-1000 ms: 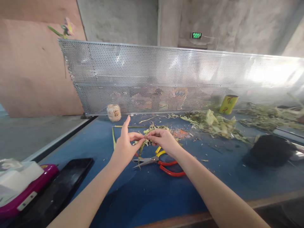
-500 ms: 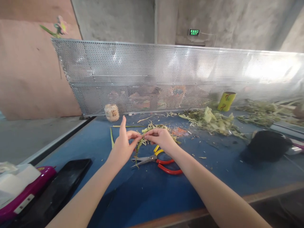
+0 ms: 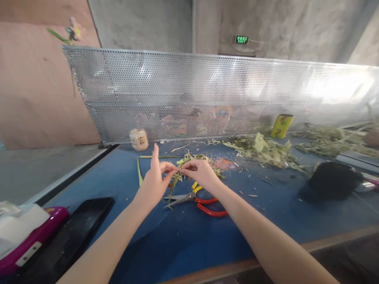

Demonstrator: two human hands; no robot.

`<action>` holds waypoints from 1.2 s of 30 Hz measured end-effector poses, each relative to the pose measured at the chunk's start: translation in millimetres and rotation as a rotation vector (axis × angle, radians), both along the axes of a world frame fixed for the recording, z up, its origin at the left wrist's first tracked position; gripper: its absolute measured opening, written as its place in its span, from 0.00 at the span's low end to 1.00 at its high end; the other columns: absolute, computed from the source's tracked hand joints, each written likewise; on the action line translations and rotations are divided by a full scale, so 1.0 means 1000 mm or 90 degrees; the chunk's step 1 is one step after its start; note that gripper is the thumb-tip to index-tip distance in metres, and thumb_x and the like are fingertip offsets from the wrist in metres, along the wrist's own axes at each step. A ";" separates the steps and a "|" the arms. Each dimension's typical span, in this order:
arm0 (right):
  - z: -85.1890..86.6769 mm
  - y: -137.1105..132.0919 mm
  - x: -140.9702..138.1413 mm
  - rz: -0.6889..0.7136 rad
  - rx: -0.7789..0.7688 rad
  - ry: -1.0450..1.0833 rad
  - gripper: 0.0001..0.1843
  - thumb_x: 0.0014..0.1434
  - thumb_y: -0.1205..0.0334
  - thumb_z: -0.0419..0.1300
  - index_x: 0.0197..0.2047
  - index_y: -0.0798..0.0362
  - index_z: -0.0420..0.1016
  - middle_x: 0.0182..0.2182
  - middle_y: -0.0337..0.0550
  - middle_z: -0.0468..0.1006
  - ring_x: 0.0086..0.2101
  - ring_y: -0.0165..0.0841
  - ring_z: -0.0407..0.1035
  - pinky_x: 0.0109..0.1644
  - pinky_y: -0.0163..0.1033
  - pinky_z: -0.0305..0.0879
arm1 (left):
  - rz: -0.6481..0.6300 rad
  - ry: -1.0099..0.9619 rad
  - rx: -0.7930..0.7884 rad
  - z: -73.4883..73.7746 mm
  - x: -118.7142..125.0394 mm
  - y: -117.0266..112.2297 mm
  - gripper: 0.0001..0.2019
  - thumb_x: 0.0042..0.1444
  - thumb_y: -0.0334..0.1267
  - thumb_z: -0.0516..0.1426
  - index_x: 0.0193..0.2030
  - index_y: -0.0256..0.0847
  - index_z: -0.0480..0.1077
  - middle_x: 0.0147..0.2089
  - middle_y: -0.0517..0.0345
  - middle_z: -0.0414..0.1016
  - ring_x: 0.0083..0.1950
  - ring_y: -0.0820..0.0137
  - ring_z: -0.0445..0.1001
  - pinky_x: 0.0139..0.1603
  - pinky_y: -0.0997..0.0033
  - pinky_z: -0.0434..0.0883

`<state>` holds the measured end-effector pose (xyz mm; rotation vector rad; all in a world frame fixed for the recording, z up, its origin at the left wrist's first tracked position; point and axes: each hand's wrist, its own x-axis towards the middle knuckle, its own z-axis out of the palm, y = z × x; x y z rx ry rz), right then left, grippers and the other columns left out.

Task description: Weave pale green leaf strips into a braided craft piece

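Note:
My left hand (image 3: pixel 154 179) and my right hand (image 3: pixel 203 173) meet above the middle of the blue table, thumbs pinched against fingers. Between the fingertips is a thin green plant strip (image 3: pixel 174 184), seemingly plaited, whose tail dangles below my left hand. The left thumb or a finger points upward. Exactly how the strip passes through the right fingertips is hidden. Scissors (image 3: pixel 189 197) with red and yellow handles lie under the hands, blades pointing left. Just behind the fingers is a small heap of shredded plant scraps (image 3: pixel 189 158).
A twine roll (image 3: pixel 139 140) stands at the back left, near long green leaf strips (image 3: pixel 139 172). Dried husks (image 3: pixel 263 154), a yellow can (image 3: pixel 282 126) and a black object (image 3: pixel 334 181) occupy the right. A phone (image 3: pixel 85 225) lies front left. Perforated metal screen (image 3: pixel 166 86) closes the back.
The hands stay almost in place, fingertips still pinched together on the strip, with only a slight shift. The view has tilted a touch.

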<state>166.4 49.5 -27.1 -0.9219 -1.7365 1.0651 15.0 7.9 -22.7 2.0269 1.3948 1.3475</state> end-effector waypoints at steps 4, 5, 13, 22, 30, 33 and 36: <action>-0.002 0.000 0.000 0.017 0.032 -0.015 0.03 0.45 0.64 0.59 0.24 0.54 0.72 0.22 0.39 0.72 0.24 0.27 0.65 0.27 0.32 0.60 | -0.004 0.011 0.007 -0.001 0.001 0.000 0.39 0.53 0.34 0.50 0.63 0.45 0.24 0.35 0.58 0.71 0.38 0.69 0.72 0.38 0.65 0.71; -0.001 0.000 0.000 0.024 0.034 -0.013 0.03 0.45 0.64 0.59 0.24 0.54 0.71 0.22 0.39 0.72 0.25 0.27 0.66 0.27 0.32 0.60 | -0.002 0.009 0.009 -0.002 0.000 0.000 0.39 0.53 0.34 0.50 0.63 0.46 0.24 0.36 0.58 0.71 0.38 0.69 0.72 0.38 0.65 0.71; 0.003 0.000 0.001 -0.005 0.003 0.036 0.05 0.45 0.63 0.59 0.25 0.55 0.71 0.19 0.37 0.69 0.19 0.23 0.59 0.22 0.30 0.55 | 0.030 -0.091 -0.028 0.001 0.000 0.002 0.41 0.52 0.35 0.51 0.63 0.44 0.25 0.34 0.57 0.68 0.36 0.68 0.71 0.26 0.72 0.72; 0.002 0.001 0.001 0.009 -0.172 0.198 0.08 0.41 0.61 0.62 0.23 0.56 0.69 0.16 0.33 0.66 0.18 0.22 0.60 0.23 0.30 0.57 | 0.004 -0.209 -0.089 0.006 0.004 0.003 0.41 0.49 0.36 0.54 0.63 0.37 0.32 0.31 0.62 0.67 0.29 0.73 0.71 0.39 0.63 0.71; 0.003 0.000 0.001 0.082 -0.235 0.269 0.12 0.40 0.57 0.63 0.25 0.56 0.66 0.23 0.35 0.70 0.21 0.20 0.58 0.24 0.29 0.54 | -0.051 -0.131 -0.068 0.005 0.005 -0.004 0.38 0.52 0.38 0.52 0.64 0.39 0.33 0.35 0.59 0.68 0.28 0.76 0.66 0.34 0.69 0.69; 0.002 0.003 0.000 0.033 -0.152 0.191 0.07 0.46 0.61 0.59 0.25 0.56 0.66 0.24 0.37 0.71 0.20 0.21 0.57 0.24 0.29 0.53 | -0.040 -0.118 -0.038 0.004 0.004 -0.004 0.37 0.53 0.38 0.52 0.64 0.39 0.34 0.36 0.58 0.68 0.31 0.74 0.66 0.32 0.71 0.68; 0.003 0.002 -0.001 -0.020 0.006 0.104 0.04 0.48 0.64 0.57 0.26 0.55 0.66 0.24 0.38 0.71 0.22 0.23 0.61 0.27 0.31 0.57 | 0.005 -0.124 -0.004 0.004 0.002 -0.001 0.37 0.52 0.38 0.52 0.64 0.37 0.33 0.35 0.57 0.68 0.35 0.72 0.67 0.32 0.72 0.68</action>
